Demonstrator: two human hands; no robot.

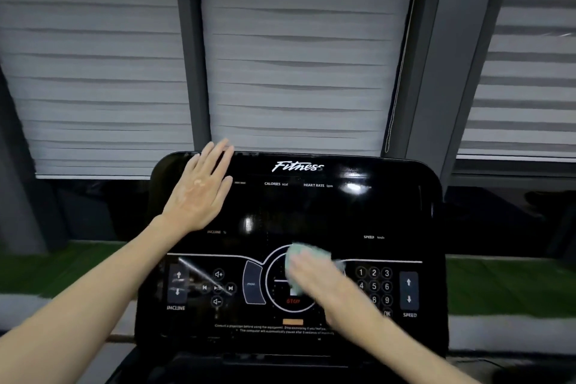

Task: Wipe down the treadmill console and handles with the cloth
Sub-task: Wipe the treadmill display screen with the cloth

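The black glossy treadmill console (311, 215) fills the lower middle of the head view, with "Fitness" printed along its top. My left hand (199, 190) lies flat with straight fingers on the console's upper left corner. My right hand (314, 277) is blurred and presses a pale green cloth (299, 256) onto the round dial in the console's lower middle, just above the red STOP mark (293, 301). The cloth sticks out above and left of my fingers. No handles are in view.
A number keypad (374, 286) and SPEED arrows (409, 290) sit right of the dial, INCLINE arrows (177, 284) and media buttons to its left. Behind the console are windows with grey blinds (296, 56) and a hanging cord (394, 87). A green strip (505, 284) runs along the sill.
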